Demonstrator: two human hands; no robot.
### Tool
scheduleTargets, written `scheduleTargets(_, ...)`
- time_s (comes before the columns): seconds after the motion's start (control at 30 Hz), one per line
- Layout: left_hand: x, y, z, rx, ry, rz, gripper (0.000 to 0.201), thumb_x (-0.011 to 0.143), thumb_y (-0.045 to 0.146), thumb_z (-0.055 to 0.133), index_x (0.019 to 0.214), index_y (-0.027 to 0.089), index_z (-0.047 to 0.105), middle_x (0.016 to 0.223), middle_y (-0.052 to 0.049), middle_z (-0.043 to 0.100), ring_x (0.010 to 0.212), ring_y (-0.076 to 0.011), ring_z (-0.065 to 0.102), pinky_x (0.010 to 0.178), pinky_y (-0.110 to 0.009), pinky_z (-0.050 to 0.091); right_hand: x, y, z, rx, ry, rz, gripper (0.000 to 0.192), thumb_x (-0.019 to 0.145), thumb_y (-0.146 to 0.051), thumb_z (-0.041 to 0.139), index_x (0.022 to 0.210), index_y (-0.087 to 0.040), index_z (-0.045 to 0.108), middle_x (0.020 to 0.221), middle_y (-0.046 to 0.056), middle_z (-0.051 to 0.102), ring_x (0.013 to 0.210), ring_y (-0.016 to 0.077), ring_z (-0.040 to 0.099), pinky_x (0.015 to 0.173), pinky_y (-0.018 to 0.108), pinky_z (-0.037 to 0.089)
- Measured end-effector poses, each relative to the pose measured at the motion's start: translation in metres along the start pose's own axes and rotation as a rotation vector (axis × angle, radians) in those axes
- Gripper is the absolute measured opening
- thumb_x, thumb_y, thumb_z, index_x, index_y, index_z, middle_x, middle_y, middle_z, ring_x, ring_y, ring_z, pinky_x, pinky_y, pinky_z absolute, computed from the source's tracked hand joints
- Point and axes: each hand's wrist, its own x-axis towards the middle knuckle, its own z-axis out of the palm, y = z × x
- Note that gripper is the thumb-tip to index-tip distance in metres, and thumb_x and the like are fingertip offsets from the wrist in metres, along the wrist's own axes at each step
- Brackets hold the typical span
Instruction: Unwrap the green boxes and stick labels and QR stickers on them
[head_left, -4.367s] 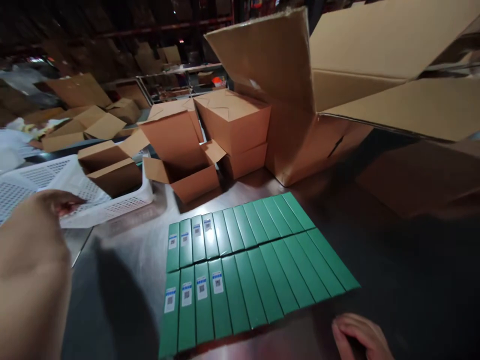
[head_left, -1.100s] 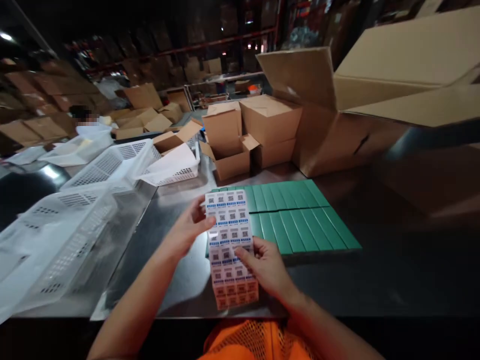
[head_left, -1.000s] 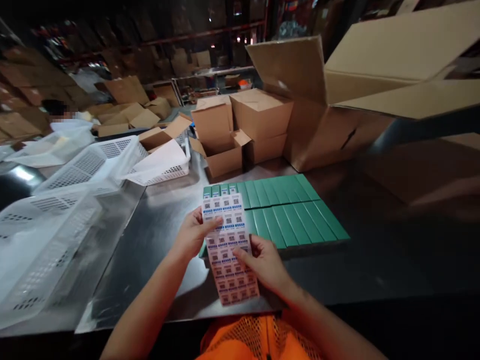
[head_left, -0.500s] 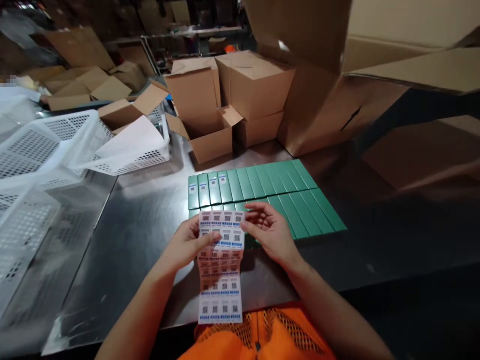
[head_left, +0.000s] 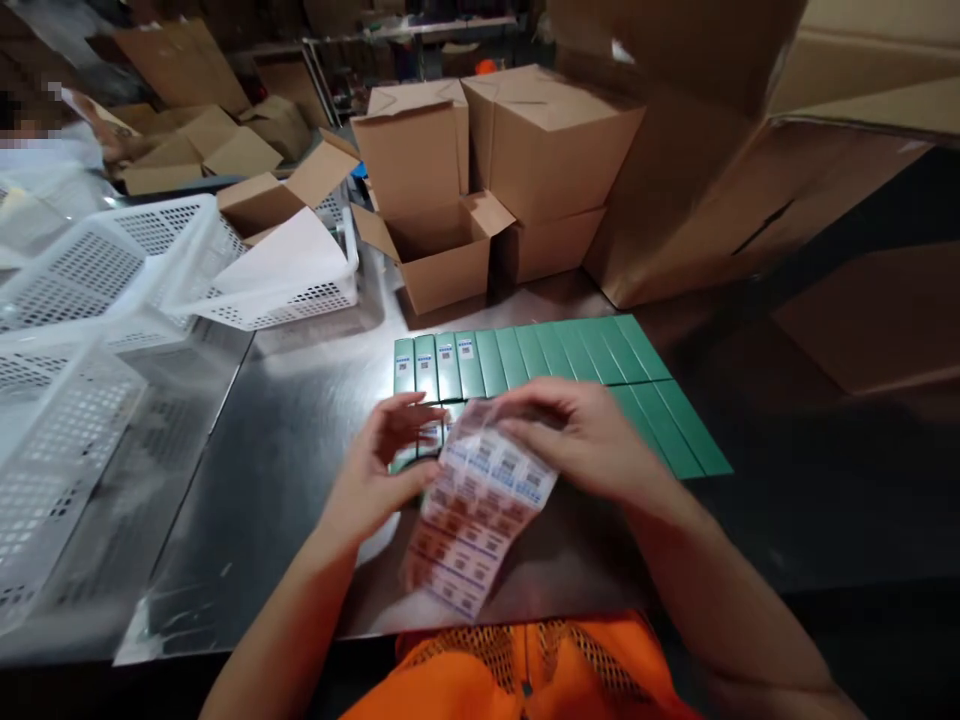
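My right hand (head_left: 581, 435) pinches the upper edge of a sheet of label stickers (head_left: 480, 510), printed with small square codes and blue lines. The sheet hangs tilted and is smeared by motion. At its left edge is my left hand (head_left: 382, 465), its fingers curved apart from the thumb; the thumb tip is close to the sheet, and I cannot tell whether it touches. Behind both hands, narrow green boxes (head_left: 551, 350) stand packed in two rows. Several at the left end of the back row bear a label. Hands and sheet hide much of the front row.
An open cardboard box (head_left: 446, 275) stands behind the green boxes, with taller cartons (head_left: 555, 145) beside it. White perforated baskets (head_left: 292, 300) line the left side of the metal table (head_left: 262, 480). Large cartons rise at the right. A person's arm shows at the far upper left.
The label sheet has gone from hanging straight to tilted, its top swung toward the right. My left hand has let go of it, and my right hand now grips the top. The view has shifted slightly.
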Motion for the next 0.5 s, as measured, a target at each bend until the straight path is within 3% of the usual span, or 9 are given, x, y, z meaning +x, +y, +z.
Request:
scheduleTargets(0.07, 0.001, 0.000, -0.008, 0.081, 0.486, 0.382, 0.042, 0.069, 0.026, 0.082, 0.103, 0.026, 0.058, 0.102, -0.001, 0.065, 0.098, -0.0195, 0.064, 0.087, -0.034, 0.051, 0.005, -0.002, -0.008, 0.159, 0.436, 0.008, 0.002, 0.080, -0.023, 0.071, 0.081, -0.022, 0.069, 0.081, 0.000, 0.072, 0.068, 0.0155, 0.066, 0.057, 0.026, 0.053)
scheduleTargets(0.1, 0.000, -0.001, -0.012, 0.142, 0.677, 0.541, 0.031, 0.071, 0.027, 0.079, 0.093, 0.025, 0.057, 0.092, 0.000, 0.063, 0.092, -0.0185, 0.063, 0.085, -0.034, 0.050, 0.005, 0.000, -0.008, 0.254, 0.613, 0.000, 0.008, 0.078, -0.024, 0.073, 0.079, -0.022, 0.066, 0.079, -0.001, 0.071, 0.067, 0.0152, 0.066, 0.057, 0.026, 0.054)
scheduleTargets(0.13, -0.001, -0.003, -0.014, 0.207, 0.765, 0.637, 0.023, 0.075, 0.029, 0.076, 0.084, 0.024, 0.056, 0.081, 0.002, 0.059, 0.083, -0.0180, 0.062, 0.081, -0.035, 0.050, 0.003, 0.004, -0.005, 0.345, 0.718, 0.003, 0.014, 0.075, -0.025, 0.076, 0.077, -0.021, 0.062, 0.076, -0.002, 0.069, 0.066, 0.0151, 0.066, 0.058, 0.027, 0.055)
scheduleTargets(0.17, -0.003, -0.005, -0.014, 0.265, 0.743, 0.661, 0.019, 0.078, 0.033, 0.072, 0.078, 0.024, 0.055, 0.073, 0.002, 0.056, 0.076, -0.0180, 0.060, 0.077, -0.035, 0.050, 0.001, 0.009, 0.002, 0.429, 0.740, 0.032, 0.021, 0.072, -0.026, 0.079, 0.076, -0.021, 0.059, 0.073, -0.003, 0.068, 0.064, 0.0153, 0.066, 0.058, 0.028, 0.056)
scheduleTargets(0.23, -0.010, -0.009, -0.007, 0.292, 0.485, 0.525, 0.020, 0.080, 0.041, 0.070, 0.084, 0.025, 0.059, 0.073, 0.000, 0.060, 0.072, -0.0194, 0.061, 0.072, -0.036, 0.049, -0.007, 0.021, 0.027, 0.563, 0.644, 0.164, 0.033, 0.067, -0.028, 0.083, 0.075, -0.021, 0.053, 0.068, -0.004, 0.066, 0.060, 0.0154, 0.065, 0.058, 0.030, 0.058)
scheduleTargets(0.3, -0.015, -0.011, 0.005, 0.195, 0.233, 0.305, 0.044, 0.073, 0.045, 0.078, 0.107, 0.027, 0.056, 0.086, -0.002, 0.069, 0.078, -0.0210, 0.065, 0.074, -0.035, 0.051, -0.017, 0.031, 0.058, 0.647, 0.544, 0.282, 0.040, 0.067, -0.031, 0.085, 0.076, -0.022, 0.046, 0.065, -0.005, 0.065, 0.058, 0.0148, 0.065, 0.057, 0.029, 0.059)
scheduleTargets(0.33, -0.017, -0.012, 0.011, 0.116, 0.192, 0.225, 0.060, 0.070, 0.044, 0.081, 0.118, 0.029, 0.049, 0.090, -0.002, 0.071, 0.080, -0.0209, 0.067, 0.076, -0.034, 0.052, -0.021, 0.033, 0.074, 0.684, 0.527, 0.302, 0.044, 0.068, -0.032, 0.084, 0.077, -0.022, 0.043, 0.065, -0.006, 0.063, 0.058, 0.0144, 0.065, 0.057, 0.029, 0.059)
scheduleTargets(0.43, -0.020, -0.008, 0.021, -0.012, 0.286, 0.104, 0.078, 0.077, 0.041, 0.077, 0.136, 0.033, 0.027, 0.080, 0.002, 0.070, 0.070, -0.0177, 0.068, 0.074, -0.032, 0.054, -0.030, 0.031, 0.103, 0.751, 0.488, 0.255, 0.050, 0.068, -0.025, 0.084, 0.084, -0.025, 0.037, 0.075, -0.009, 0.062, 0.066, 0.0123, 0.067, 0.060, 0.025, 0.060)
scheduleTargets(0.5, -0.021, -0.004, 0.017, 0.012, 0.343, 0.025, 0.088, 0.083, 0.041, 0.071, 0.146, 0.035, 0.010, 0.071, 0.007, 0.066, 0.059, -0.0166, 0.066, 0.067, -0.031, 0.054, -0.032, 0.024, 0.105, 0.737, 0.399, 0.193, 0.051, 0.069, -0.018, 0.082, 0.092, -0.028, 0.037, 0.086, -0.010, 0.063, 0.069, 0.0103, 0.067, 0.063, 0.023, 0.059)
